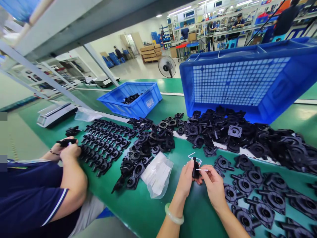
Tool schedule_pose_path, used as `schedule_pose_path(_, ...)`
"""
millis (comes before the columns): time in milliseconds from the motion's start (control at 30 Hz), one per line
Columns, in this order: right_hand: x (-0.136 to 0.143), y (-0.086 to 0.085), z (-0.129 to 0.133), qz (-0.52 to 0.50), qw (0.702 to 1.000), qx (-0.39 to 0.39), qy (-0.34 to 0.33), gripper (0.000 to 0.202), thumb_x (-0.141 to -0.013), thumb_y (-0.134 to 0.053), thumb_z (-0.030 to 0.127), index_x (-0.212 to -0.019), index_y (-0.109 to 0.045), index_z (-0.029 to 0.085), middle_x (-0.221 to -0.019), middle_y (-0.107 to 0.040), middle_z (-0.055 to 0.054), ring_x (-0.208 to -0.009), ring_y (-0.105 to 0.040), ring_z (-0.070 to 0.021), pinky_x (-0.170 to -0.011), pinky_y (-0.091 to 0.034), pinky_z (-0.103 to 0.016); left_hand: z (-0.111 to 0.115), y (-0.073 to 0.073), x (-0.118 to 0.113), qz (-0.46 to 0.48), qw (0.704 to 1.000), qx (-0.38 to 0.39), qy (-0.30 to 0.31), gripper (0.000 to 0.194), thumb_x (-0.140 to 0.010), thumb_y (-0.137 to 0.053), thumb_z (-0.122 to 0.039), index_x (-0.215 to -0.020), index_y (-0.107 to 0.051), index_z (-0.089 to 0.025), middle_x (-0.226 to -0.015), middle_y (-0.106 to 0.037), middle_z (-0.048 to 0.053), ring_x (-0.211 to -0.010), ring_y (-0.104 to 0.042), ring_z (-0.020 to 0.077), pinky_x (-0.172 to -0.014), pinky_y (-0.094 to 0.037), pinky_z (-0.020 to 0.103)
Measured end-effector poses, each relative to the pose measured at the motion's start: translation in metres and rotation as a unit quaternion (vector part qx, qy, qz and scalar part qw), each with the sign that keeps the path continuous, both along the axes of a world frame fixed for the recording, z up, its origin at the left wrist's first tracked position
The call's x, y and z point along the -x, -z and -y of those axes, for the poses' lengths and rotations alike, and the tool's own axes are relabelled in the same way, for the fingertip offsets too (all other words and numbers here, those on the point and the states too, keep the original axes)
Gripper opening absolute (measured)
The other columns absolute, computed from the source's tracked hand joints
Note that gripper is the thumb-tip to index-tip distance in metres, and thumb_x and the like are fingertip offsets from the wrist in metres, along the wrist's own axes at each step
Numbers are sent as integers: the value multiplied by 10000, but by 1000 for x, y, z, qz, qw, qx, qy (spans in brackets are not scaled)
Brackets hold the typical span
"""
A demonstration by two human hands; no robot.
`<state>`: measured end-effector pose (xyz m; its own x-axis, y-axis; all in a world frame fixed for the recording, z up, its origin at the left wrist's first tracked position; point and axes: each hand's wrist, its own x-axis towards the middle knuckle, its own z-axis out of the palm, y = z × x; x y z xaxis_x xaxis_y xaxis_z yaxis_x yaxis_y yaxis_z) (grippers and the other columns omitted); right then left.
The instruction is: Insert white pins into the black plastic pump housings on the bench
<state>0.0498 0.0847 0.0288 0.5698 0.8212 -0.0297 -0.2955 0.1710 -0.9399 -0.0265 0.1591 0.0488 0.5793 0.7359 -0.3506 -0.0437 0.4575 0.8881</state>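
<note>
My left hand (185,177) grips a small black plastic housing (194,168), turned up on its edge above the green table. Between the thumb and fingers of my right hand (214,185) is a thin white rod (201,170), its far end at the housing; I cannot tell whether it is inside. Several more thin white rods (191,154) lie just behind my hands. To the right, black housings (244,183) are laid out in rows. Left of my hands rests a clear plastic bag (158,175) with white contents.
A large blue crate (184,86) lies tipped, black housings (213,127) heaped before it. Farther left stands a smaller blue bin (116,107) holding dark parts. At left, a co-worker (49,195) holds a black part beside rows of housings (104,145). A scale (56,112) sits behind.
</note>
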Motion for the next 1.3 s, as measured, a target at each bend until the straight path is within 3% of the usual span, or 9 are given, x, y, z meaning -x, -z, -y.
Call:
schedule_pose_path(200,0,1,-2,19,1000,-4,-3,181,-887,-570,349,-907,-558,169,-866,-487,-29,-601,-523,-105,-559,-471,-261,0,2,1,-12,1000,-20,-4,632,-823,-441,-722,-880,-519,-97,-569,-549,35,-448,-498,113,-435,-414,216)
schedule_pose_path(433,3,3,0,39,999,0,-27,181,-897,-553,353,-869,-571,175,-797,-517,-17,-606,-551,-122,-589,-473,-268,0,-3,7,-53,990,-129,18,513,-912,-353,-632,-886,-490,-138,-563,-475,-11,-436,-455,98,-426,-379,206)
schedule_pose_path(600,0,14,4,138,987,85,-16,259,-879,-567,409,-882,-625,157,-814,-611,-53,-732,-564,-154,-668,-455,-252,-1,-20,17,-157,959,-229,51,400,-928,-388,-563,-867,-458,-174,-664,-485,-4,-517,-461,100,-454,-356,198)
schedule_pose_path(800,-5,16,7,202,971,117,-55,318,-903,-513,446,-889,-637,153,-736,-592,-35,-657,-520,-139,-621,-402,-245,-6,-33,22,-219,912,-334,96,318,-941,-431,-463,-807,-439,-176,-709,-523,9,-653,-476,129,-624,-327,236)
schedule_pose_path(1067,-3,5,8,194,974,105,-57,347,-884,-521,475,-802,-622,153,-643,-556,-21,-589,-527,-123,-563,-419,-213,-4,-32,22,-195,929,-297,99,312,-939,-414,-462,-830,-475,-177,-704,-538,30,-668,-492,151,-613,-323,246)
schedule_pose_path(1300,-8,43,10,157,977,146,-13,446,-777,-605,572,-912,-660,151,-687,-597,-34,-598,-541,-136,-582,-450,-220,2,-34,16,-162,938,-300,64,264,-931,-438,-399,-827,-523,-172,-654,-560,12,-641,-522,140,-648,-337,251)
